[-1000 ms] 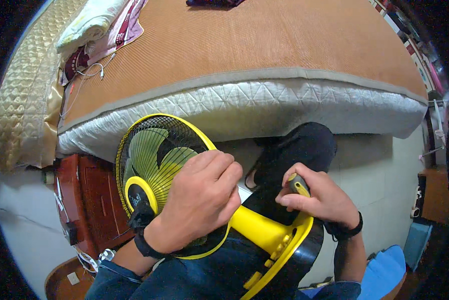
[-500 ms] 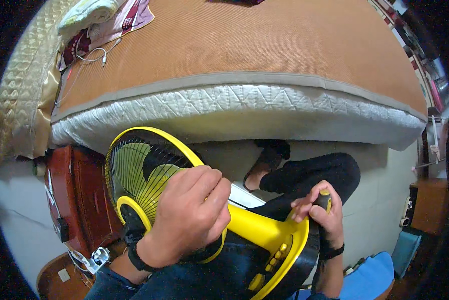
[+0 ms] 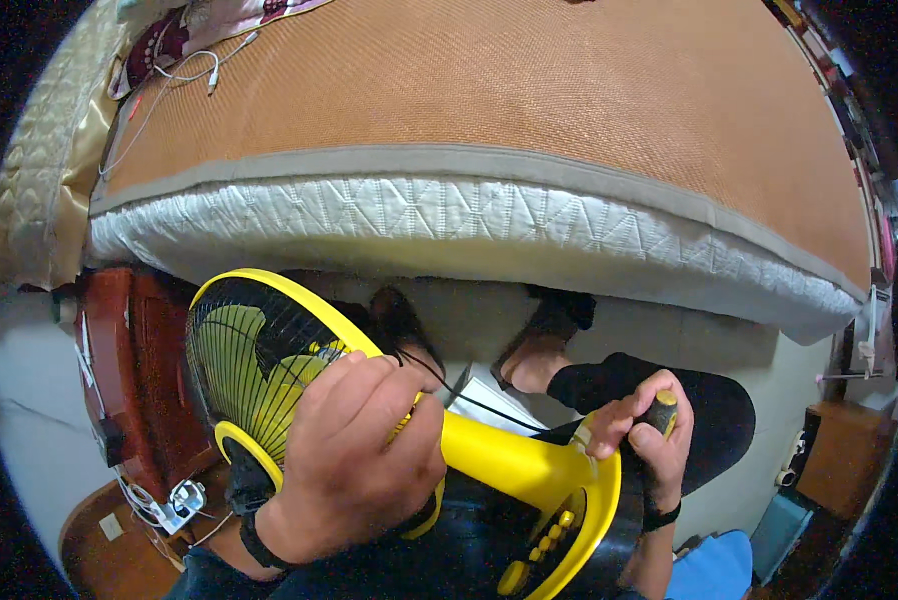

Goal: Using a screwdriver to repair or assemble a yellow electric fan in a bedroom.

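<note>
Fingers, left hand: closed over the guard rim of a yellow electric fan, tilted across the lap. Right hand: wrapped around a screwdriver handle. Fan: presumably light, stiff, slick plastic; best held by neck. Versus earlier: fan head further left in view; second foot visible.

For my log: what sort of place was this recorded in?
Probably a bedroom in a home: a wide white quilted mattress topped by a brown woven mat, with a patterned cloth lying on it at the upper left.
</note>
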`<control>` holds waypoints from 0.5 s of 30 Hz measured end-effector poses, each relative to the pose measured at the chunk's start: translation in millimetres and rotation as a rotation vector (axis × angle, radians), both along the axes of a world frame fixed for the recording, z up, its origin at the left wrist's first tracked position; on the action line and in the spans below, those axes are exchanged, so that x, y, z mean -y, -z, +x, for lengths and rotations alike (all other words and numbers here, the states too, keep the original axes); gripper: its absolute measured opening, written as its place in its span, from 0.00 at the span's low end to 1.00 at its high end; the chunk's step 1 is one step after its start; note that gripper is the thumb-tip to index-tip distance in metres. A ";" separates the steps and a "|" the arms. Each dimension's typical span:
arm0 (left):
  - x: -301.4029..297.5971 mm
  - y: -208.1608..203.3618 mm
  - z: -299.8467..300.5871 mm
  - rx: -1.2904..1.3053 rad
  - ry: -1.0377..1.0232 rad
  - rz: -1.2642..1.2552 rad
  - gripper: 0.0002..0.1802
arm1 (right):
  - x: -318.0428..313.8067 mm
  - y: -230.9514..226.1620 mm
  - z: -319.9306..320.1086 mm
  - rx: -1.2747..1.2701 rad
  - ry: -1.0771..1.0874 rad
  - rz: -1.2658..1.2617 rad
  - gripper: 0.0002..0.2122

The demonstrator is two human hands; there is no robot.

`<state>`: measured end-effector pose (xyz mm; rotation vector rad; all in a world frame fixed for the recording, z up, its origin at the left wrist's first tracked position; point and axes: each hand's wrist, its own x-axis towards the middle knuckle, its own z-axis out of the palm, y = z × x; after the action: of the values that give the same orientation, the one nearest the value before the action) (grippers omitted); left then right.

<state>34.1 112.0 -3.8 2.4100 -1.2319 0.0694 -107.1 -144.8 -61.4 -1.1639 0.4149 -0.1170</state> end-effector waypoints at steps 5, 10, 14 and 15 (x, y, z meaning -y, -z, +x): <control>-7.2 1.1 3.2 -0.005 -0.008 0.012 0.17 | -4.8 -0.2 10.1 0.004 0.014 0.021 0.13; -11.0 4.4 4.8 -0.022 -0.009 0.016 0.18 | -3.2 0.5 11.2 0.027 0.016 0.006 0.15; -9.9 4.8 6.9 0.004 0.014 0.001 0.15 | -1.0 6.5 4.9 0.051 0.015 -0.014 0.16; -8.9 3.2 7.1 -0.004 0.017 0.010 0.15 | -3.1 7.7 4.9 0.071 0.029 -0.028 0.17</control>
<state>41.2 120.9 -7.1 2.4067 -1.2531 0.0544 -102.2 -141.7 -69.2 -1.1779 0.3684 -0.1895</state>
